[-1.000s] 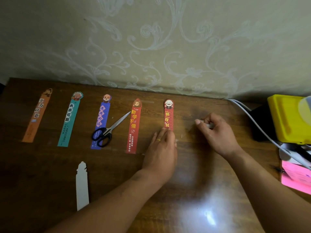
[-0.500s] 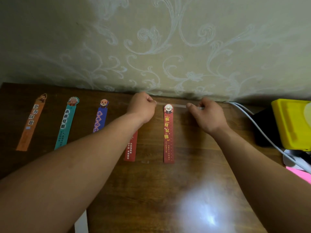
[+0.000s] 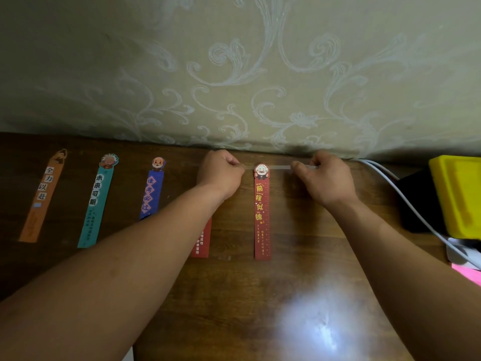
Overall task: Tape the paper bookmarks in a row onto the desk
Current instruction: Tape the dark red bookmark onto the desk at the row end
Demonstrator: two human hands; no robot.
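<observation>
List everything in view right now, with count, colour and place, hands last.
Bookmarks: five in a row along the desk's far edge: orange, teal, blue, red largely hidden under the left forearm, red rightmost.
Tape strip: one, clear, stretched across the rightmost bookmark's top between both hands.
Desk: one, dark brown wood.
Wall: pale green, swirl pattern, behind the desk.
Box: one, yellow, right edge.
Cable: one, white, beside the box.
Paper: pink, right edge.
Left hand: pinching the tape's left end.
Right hand: pinching its right end.
</observation>
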